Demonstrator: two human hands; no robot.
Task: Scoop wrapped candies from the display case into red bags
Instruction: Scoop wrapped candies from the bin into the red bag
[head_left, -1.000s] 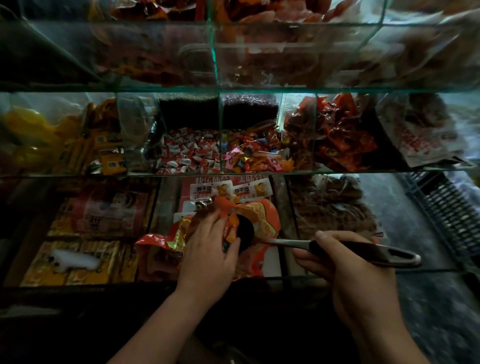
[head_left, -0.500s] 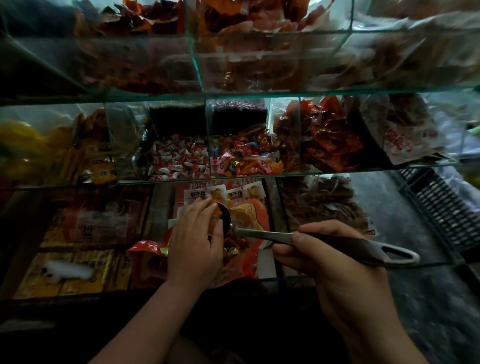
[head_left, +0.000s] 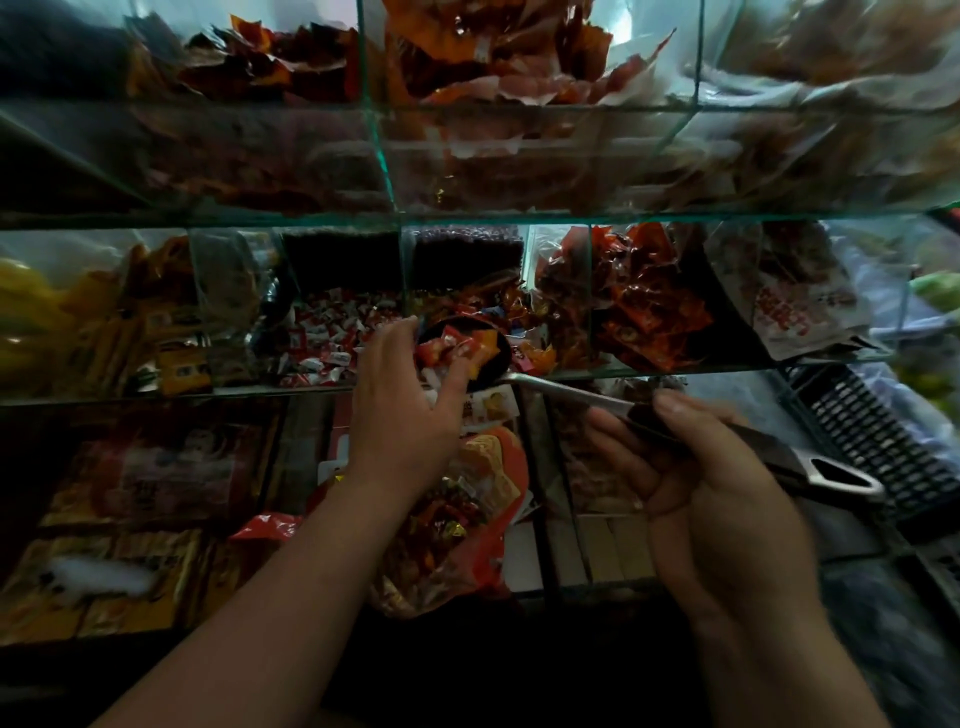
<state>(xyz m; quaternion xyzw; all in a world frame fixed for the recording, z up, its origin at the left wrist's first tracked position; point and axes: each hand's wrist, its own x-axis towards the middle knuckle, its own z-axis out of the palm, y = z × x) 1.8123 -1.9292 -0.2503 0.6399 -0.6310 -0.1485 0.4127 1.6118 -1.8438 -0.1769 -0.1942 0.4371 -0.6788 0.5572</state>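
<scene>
Your left hand (head_left: 410, 410) is reaching up with loosely spread fingers. Its thumb and fingertips are resting against the crinkly wrapped candies (head_left: 457, 349) heaped in the scoop (head_left: 566, 391), curling round nothing. Your right hand (head_left: 717, 499) is gripping the scoop's dark handle, fingers wrapping under it and thumb lying along the top. Past your palm the handle is ending in a flat metal loop.

You are holding the round dark bowl level with the middle shelf of the glass display case (head_left: 519, 217), at the compartment of mixed orange and red sweets. Whether it is inside or just in front is unclear.

Below your left wrist the red bag (head_left: 498, 467) is lying open, glossy and crumpled, with foil-wrapped pieces showing inside. Your forearm is covering part of its mouth. One compartment to the left, red-and-white sweets (head_left: 332, 338) are lying piled. Glare on the glass is blurring the upper shelves, leaving their packets hard to read.
</scene>
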